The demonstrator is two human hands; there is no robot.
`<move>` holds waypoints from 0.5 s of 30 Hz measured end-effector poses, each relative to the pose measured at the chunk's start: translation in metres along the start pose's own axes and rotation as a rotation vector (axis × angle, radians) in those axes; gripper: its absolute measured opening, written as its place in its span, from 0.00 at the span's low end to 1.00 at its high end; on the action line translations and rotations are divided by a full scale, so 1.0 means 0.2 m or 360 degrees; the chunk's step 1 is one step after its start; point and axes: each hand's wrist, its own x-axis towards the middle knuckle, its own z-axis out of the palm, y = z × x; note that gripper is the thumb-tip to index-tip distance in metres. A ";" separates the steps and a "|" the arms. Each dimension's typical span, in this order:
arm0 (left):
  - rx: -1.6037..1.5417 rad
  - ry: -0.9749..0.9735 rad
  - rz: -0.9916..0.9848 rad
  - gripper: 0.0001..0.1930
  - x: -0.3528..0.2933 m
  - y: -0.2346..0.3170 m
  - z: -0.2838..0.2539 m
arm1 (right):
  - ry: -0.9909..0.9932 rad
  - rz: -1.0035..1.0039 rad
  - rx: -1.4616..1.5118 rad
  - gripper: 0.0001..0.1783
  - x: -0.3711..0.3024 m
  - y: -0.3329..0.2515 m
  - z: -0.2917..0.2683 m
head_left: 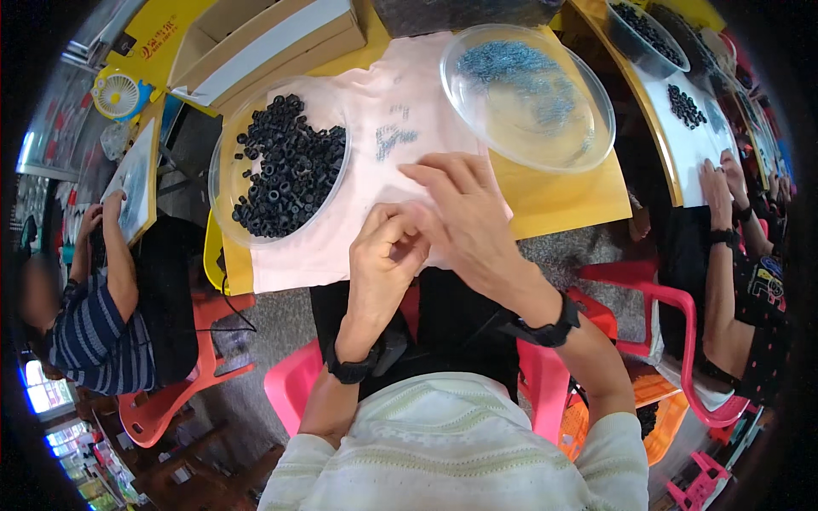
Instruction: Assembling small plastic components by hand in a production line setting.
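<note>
In a crowded workroom, a pale pink cloth (366,111) covers part of a yellow tabletop (562,200). At its near edge, the left hand (383,255) curls thumb and fingertips close together, while the right hand (464,213) arches over from the side, fingers half bent; whether either grips anything cannot be told from here. Small grey bits (392,142) lie loose on the soft cloth, just beyond the right fingertips. To the left, a round, clear plastic tray (219,192) holds a heap of stubby, ring-like black pieces (290,175); to the right, an oval clear basin (603,128) holds a scatter of fine, bluish-grey slivers (511,68). Behind stands an open cardboard box (281,51).
</note>
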 end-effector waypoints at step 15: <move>0.0330 0.0228 0.0102 0.11 -0.02 0.01 -0.10 | -0.0521 -0.0344 -0.0114 0.25 0.03 0.07 0.17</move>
